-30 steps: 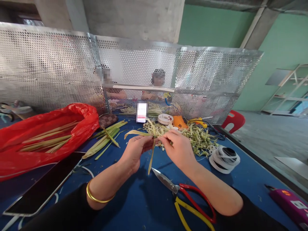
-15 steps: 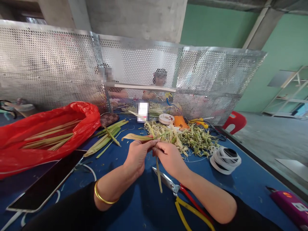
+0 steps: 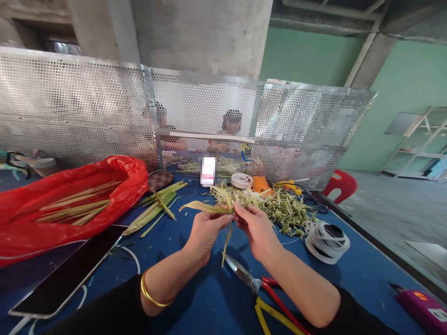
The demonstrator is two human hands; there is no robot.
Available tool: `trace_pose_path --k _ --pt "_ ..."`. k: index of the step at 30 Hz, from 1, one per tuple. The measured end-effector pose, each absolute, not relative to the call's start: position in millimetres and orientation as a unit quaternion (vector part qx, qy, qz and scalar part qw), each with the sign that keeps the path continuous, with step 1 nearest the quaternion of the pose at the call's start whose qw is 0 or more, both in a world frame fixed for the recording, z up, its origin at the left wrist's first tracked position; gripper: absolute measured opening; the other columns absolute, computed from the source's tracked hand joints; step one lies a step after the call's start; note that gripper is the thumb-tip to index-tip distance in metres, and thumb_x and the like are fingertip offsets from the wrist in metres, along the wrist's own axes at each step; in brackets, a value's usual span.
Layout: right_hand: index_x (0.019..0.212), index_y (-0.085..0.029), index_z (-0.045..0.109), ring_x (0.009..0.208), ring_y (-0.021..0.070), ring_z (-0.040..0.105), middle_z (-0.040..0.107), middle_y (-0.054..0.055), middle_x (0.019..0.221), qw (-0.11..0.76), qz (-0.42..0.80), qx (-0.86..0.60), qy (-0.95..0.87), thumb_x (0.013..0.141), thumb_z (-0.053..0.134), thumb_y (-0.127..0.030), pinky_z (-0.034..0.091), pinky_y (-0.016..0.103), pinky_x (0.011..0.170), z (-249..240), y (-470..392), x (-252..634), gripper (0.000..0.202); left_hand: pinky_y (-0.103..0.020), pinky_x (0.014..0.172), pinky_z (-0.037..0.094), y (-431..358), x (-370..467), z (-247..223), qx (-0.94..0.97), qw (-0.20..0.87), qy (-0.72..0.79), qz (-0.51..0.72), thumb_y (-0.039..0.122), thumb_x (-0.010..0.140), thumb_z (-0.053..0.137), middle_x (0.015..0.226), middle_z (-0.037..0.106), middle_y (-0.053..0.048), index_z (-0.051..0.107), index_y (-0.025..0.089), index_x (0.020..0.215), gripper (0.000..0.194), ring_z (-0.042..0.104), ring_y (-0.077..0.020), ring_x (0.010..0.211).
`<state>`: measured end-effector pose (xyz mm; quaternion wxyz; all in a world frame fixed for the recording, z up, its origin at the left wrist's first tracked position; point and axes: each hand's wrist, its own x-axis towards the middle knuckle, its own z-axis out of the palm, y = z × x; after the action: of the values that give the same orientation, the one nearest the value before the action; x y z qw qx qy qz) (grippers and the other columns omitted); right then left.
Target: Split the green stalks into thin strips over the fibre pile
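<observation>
Between my two hands is a crossing of pale green leaf strips (image 3: 202,206). My left hand (image 3: 209,229) pinches them from the left, thumb on top, with one broad strip sticking out past its fingers. Thumb and fingers of my right hand (image 3: 254,224) close on the same crossing from the right. A narrow strip end (image 3: 226,246) hangs below the fingers, near the tip of the scissors (image 3: 246,278), which lie on the blue table with red and yellow handles. The exact fold at the crossing is partly hidden by my fingers.
A red plastic bag (image 3: 129,174) with long leaves lies at left beside a tablet (image 3: 66,274). Loose leaves (image 3: 153,214), a pile of strip scraps (image 3: 289,209), a white ribbon spool (image 3: 327,243) and a purple device (image 3: 424,307) surround my hands. A perforated metal screen (image 3: 296,121) stands behind.
My right hand has turned and shifted slightly right, its thumb now on top of the crossing. The hanging strip end has swung left. The whole view has tilted up a little.
</observation>
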<state>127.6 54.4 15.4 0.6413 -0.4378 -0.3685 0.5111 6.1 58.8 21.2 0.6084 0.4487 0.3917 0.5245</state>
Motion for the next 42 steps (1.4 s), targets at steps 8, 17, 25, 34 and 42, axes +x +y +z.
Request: trace_pose_path --k 8,17,25,34,42 --pt "0.066 -0.017 0.066 0.052 0.0115 0.055 0.06 -0.003 0.058 0.731 0.399 -0.422 -0.359 0.061 0.077 -0.041 0.042 0.025 0.055 29 68 154 0.027 -0.026 0.068 0.049 69 -3 30 0.422 0.58 0.394 0.575 0.034 0.068 0.072 0.099 0.07 -0.008 0.064 0.016 0.103 0.04 0.064 -0.0194 0.088" --pt "0.068 -0.016 0.069 0.05 0.0127 0.055 0.06 -0.001 0.056 0.679 0.379 -0.434 -0.455 0.068 0.073 -0.042 0.045 0.026 0.054 49 57 163 0.026 -0.027 0.08 0.043 75 -19 48 0.605 0.376 0.418 0.564 0.037 0.077 0.061 0.088 0.07 -0.004 0.071 0.017 0.082 0.023 0.061 -0.0192 0.089" --pt "0.069 -0.016 0.071 0.058 0.0116 0.053 0.062 0.0 0.061 0.586 0.436 -0.425 -0.534 0.072 0.069 -0.033 0.044 0.024 0.057 45 44 138 0.017 -0.022 0.066 0.044 53 -1 47 0.572 0.586 0.369 0.439 0.035 0.069 0.07 0.071 0.07 -0.003 0.074 0.016 0.075 0.021 0.058 -0.0119 0.065" --pt "0.071 -0.014 0.069 0.053 0.0104 0.049 0.054 -0.002 0.054 0.623 0.416 -0.43 -0.503 0.072 0.069 -0.038 0.04 0.024 0.054 43 50 147 0.024 -0.02 0.048 0.037 57 -4 42 0.576 0.559 0.421 0.422 0.034 0.068 0.07 0.066 0.07 -0.003 0.074 0.015 0.075 0.02 0.056 -0.0096 0.053" --pt "0.074 -0.015 0.066 0.052 0.0103 0.047 0.055 -0.002 0.061 0.712 0.336 -0.447 -0.424 0.063 0.075 -0.037 0.039 0.025 0.052 54 61 179 0.026 -0.019 0.043 0.036 56 -3 41 0.641 0.51 0.433 0.376 0.036 0.073 0.064 0.057 0.067 -0.002 0.069 0.014 0.058 0.027 0.054 -0.0073 0.041"
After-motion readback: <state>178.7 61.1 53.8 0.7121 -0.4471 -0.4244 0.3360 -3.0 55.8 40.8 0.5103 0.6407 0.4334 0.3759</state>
